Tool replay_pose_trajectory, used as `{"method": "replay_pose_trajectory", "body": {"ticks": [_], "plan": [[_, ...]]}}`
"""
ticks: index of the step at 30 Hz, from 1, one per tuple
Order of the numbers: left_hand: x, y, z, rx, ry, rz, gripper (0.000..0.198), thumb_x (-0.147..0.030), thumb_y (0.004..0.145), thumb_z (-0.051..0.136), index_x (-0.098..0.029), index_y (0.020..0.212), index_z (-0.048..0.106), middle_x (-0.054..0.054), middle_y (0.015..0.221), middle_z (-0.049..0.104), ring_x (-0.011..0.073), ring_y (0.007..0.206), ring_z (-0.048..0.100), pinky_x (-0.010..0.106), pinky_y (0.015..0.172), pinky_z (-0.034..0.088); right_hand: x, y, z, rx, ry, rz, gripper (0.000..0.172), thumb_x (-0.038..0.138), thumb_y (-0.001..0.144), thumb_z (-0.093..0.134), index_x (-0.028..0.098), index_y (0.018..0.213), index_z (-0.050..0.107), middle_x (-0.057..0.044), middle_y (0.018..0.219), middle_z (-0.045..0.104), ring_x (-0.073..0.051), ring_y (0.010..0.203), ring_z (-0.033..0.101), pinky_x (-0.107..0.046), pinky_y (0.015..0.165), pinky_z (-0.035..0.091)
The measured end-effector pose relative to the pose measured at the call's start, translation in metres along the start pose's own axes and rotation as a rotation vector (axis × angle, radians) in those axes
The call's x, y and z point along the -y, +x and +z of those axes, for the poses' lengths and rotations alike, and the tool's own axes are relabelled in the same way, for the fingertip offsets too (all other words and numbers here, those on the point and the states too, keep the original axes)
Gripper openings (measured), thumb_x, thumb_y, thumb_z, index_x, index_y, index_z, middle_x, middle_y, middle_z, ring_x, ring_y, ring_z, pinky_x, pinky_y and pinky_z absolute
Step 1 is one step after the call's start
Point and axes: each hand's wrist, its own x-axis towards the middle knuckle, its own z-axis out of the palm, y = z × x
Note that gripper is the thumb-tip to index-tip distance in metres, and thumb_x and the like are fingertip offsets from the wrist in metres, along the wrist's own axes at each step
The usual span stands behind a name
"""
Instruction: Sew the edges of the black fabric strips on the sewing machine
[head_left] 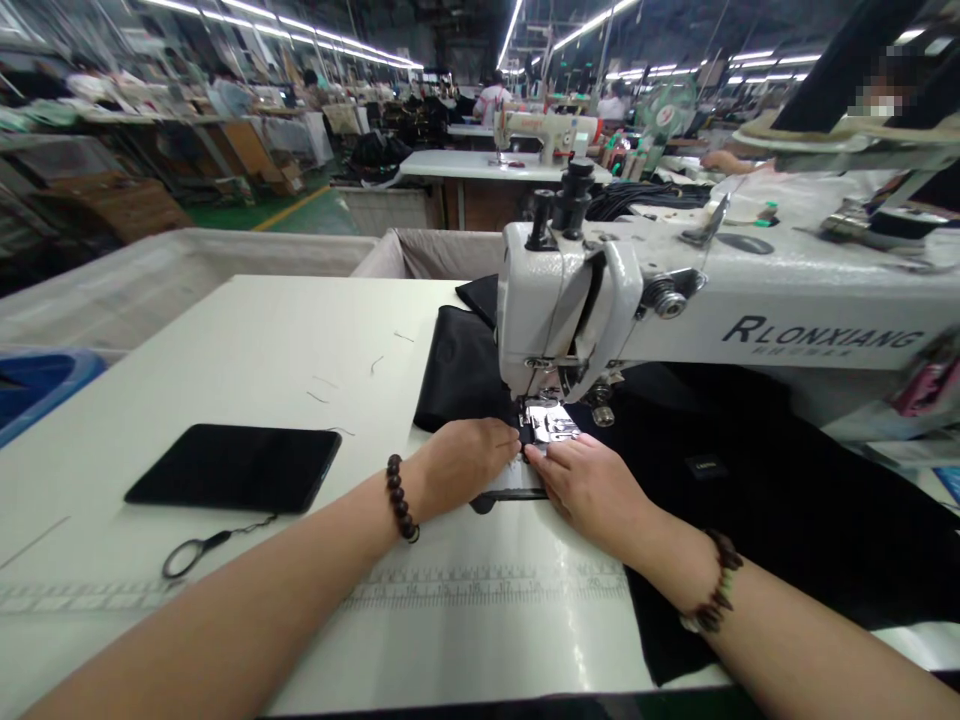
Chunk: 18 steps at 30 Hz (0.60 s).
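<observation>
Black fabric (465, 365) lies under the needle area of a white sewing machine (540, 300), with a smooth folded part on the left. A wide black spread (750, 500) with a small label extends to the right under the machine arm. My left hand (466, 460) is closed at the fabric's edge, just left of the metal presser foot (551, 420). On the other side, my right hand (596, 490) has its fingers pressed together on the edge in front of the foot. The fingertips nearly meet; the bit of fabric between them is mostly hidden.
A black phone (236, 467) with a ring strap (191, 552) rests on the white table (337, 330) at left. Loose threads and a printed ruler scale (480, 590) mark the tabletop. Fabric-lined bins (247, 255) stand beyond. Other people work at machines farther back.
</observation>
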Motion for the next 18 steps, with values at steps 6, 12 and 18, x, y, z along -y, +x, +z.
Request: {"method": "replay_pose_trajectory", "body": {"ticks": [6, 12, 18], "plan": [[0.003, 0.0, 0.005, 0.005, 0.038, -0.022, 0.028, -0.004, 0.082, 0.047, -0.003, 0.109, 0.055, 0.013, 0.112, 0.061, 0.0175, 0.106, 0.055, 0.025, 0.092, 0.041, 0.002, 0.003, -0.002, 0.031, 0.046, 0.075, 0.021, 0.011, 0.082, 0.047, 0.008, 0.096, 0.063, -0.004, 0.064, 0.058, -0.016, 0.058, 0.052, -0.03, 0.058, 0.035], [0.01, 0.007, 0.007, 0.028, 0.051, -0.04, 0.028, -0.004, 0.082, 0.047, -0.004, 0.109, 0.055, 0.012, 0.114, 0.06, 0.0161, 0.11, 0.052, 0.024, 0.095, 0.038, 0.003, 0.004, -0.007, 0.105, 0.101, 0.137, 0.025, 0.009, 0.08, 0.048, 0.009, 0.101, 0.062, -0.005, 0.069, 0.061, -0.016, 0.062, 0.053, -0.029, 0.06, 0.037], [0.01, 0.009, 0.009, 0.015, 0.071, -0.084, 0.028, -0.006, 0.082, 0.047, -0.005, 0.108, 0.056, 0.011, 0.114, 0.06, 0.0156, 0.11, 0.052, 0.024, 0.097, 0.035, 0.004, 0.004, -0.005, 0.112, 0.105, 0.164, 0.029, 0.007, 0.075, 0.053, 0.01, 0.103, 0.063, -0.005, 0.07, 0.062, -0.017, 0.061, 0.054, -0.029, 0.058, 0.039]]}}
